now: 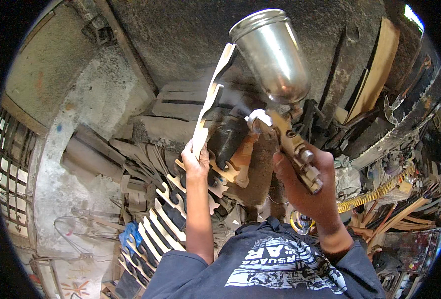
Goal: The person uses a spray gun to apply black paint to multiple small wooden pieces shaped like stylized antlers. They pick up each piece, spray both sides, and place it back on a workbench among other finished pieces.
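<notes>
My left hand (196,160) is closed around the lower end of a long, curvy-edged wooden piece (206,108), pale along its edge and dark on the side toward the right. The piece is raised and tilted. My right hand (307,187) is wrapped round the handle of a metal spray gun (289,137). A shiny silver paint cup (275,57) sits on top of the gun. Its nozzle points left at the wooden piece, with a faint mist between them. The trigger fingers are mostly hidden.
Several similar cut wooden pieces (155,231), pale-edged and black-faced, lean in a row at lower left. A yellow coiled air hose (375,199) runs off to the right. Wood strips (400,217) and boards (377,70) are stacked on the right. A barred window (13,164) is far left.
</notes>
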Available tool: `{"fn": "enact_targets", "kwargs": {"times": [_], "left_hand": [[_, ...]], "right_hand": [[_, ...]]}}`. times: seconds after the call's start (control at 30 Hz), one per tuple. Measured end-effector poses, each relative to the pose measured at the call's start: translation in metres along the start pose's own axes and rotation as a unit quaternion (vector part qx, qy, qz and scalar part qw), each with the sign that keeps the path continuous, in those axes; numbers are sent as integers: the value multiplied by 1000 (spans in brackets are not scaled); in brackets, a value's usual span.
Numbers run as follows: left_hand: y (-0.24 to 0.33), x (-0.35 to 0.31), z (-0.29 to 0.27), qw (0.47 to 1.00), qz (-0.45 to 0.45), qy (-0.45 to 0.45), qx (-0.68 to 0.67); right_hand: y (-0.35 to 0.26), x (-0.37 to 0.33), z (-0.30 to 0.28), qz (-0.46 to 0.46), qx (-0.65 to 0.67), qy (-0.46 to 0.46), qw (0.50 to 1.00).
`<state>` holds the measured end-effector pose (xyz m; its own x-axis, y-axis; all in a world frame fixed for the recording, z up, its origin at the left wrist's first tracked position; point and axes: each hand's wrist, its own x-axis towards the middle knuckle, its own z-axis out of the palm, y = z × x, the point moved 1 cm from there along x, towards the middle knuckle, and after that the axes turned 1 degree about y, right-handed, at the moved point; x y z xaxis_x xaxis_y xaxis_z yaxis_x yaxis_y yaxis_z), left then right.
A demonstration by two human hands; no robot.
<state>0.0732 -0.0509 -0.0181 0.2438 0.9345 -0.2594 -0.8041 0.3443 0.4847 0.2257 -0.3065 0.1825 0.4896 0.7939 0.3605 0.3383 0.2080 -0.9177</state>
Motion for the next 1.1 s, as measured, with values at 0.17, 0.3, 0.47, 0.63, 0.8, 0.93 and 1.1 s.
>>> {"fn": "enact_targets", "kwargs": {"times": [0.17,0.3,0.47,0.63,0.8,0.93,1.1], "left_hand": [[0,-2,-5,1000,0,-14,0],[0,7,-9,997,-9,-76,18],[8,8,-5,993,-55,-106,-5],[4,-20,-2,972,-162,-122,-122],[3,-28,-9,798,326,23,506],[19,-30,-19,640,483,82,591],[27,-42,-22,577,520,24,630]], "right_hand": [[-2,0,1,-14,-53,-18,998],[-4,-6,4,-45,-128,-75,988],[-3,-19,-1,-11,-54,-129,990],[3,-42,-12,59,23,-71,995],[19,-61,-19,93,78,-34,992],[31,-61,-19,38,61,3,997],[32,-43,-22,8,-16,33,999]]}}
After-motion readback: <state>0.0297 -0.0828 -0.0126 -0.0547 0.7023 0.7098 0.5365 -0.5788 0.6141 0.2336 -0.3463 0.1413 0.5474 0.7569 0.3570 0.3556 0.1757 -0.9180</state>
